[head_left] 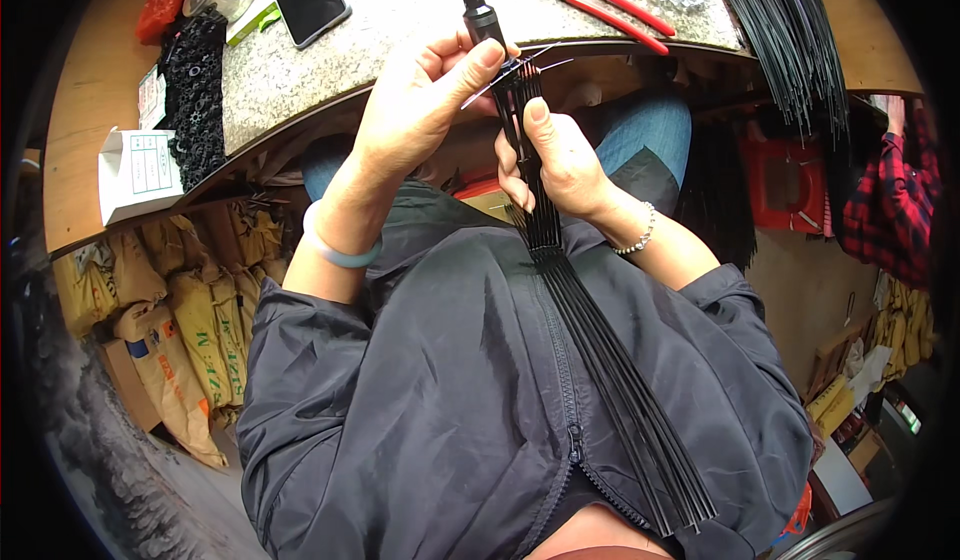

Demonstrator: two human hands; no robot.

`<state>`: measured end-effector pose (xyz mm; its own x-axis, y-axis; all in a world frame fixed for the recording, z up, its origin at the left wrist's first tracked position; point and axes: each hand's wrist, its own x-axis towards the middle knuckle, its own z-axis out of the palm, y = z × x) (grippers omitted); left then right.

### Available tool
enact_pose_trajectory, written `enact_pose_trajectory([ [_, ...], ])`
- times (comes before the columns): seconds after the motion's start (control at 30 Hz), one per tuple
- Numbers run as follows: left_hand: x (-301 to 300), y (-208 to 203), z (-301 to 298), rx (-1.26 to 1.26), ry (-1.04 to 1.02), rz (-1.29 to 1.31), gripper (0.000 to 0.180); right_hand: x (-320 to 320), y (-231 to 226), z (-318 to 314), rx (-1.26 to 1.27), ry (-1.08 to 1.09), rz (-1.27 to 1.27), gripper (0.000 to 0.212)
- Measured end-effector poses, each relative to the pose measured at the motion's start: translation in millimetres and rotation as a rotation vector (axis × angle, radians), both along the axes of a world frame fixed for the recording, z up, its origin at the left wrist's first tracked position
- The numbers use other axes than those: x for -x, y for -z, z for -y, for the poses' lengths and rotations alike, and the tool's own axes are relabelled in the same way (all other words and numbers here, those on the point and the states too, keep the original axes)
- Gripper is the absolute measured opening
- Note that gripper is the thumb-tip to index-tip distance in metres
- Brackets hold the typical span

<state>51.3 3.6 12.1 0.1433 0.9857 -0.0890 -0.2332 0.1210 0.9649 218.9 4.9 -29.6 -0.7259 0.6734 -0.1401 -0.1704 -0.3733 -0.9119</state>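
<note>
A folding umbrella frame (545,222) of thin black ribs runs slantwise from the table edge down over my jacket. At its top stands a black cylindrical end piece (478,10). My left hand (435,90) is closed around the frame just below that piece, thumb and fingers pinching at the joint. Thin pale wire ends (550,61) stick out sideways there. Lower down, my right hand (565,160) grips the bundle of ribs, its thumb lying along the front. The long loose rib ends (640,410) fan out toward my lap.
On the speckled tabletop (300,85) lie red-handled pliers (600,10), a phone (307,0) and a pile of small black parts (195,100). A white box (140,173) sits left. More black ribs (785,30) hang over the right edge. Sacks (165,360) stand below; a person's plaid sleeve (890,200) shows right.
</note>
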Motion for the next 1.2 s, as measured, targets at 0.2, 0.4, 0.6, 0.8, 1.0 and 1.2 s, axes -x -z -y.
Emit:
enact_pose_trajectory([
  [0.2,3,0,2,0.005,0.007,-0.059,0.030,2,4,1,0.025,0.008,0.000,0.063],
  [0.4,-12,-8,17,-0.222,-0.005,-0.152,0.049,-4,7,-1,0.002,-0.003,-0.022,0.063],
  [0.6,-11,0,16,-0.149,-0.023,-0.098,0.045,-4,14,1,0.041,-0.029,-0.070,0.064],
  [0.8,0,-7,6,-0.082,0.063,-0.012,0.040,-4,9,-4,0.020,-0.077,-0.095,0.063],
  [1.0,-1,-17,7,0.041,0.130,0.141,0.035,-8,-1,-8,-0.100,-0.087,-0.081,0.064],
  [1.2,-24,-28,62,-0.339,0.059,-0.141,0.031,-28,9,25,-0.352,-0.112,-0.206,0.055],
])
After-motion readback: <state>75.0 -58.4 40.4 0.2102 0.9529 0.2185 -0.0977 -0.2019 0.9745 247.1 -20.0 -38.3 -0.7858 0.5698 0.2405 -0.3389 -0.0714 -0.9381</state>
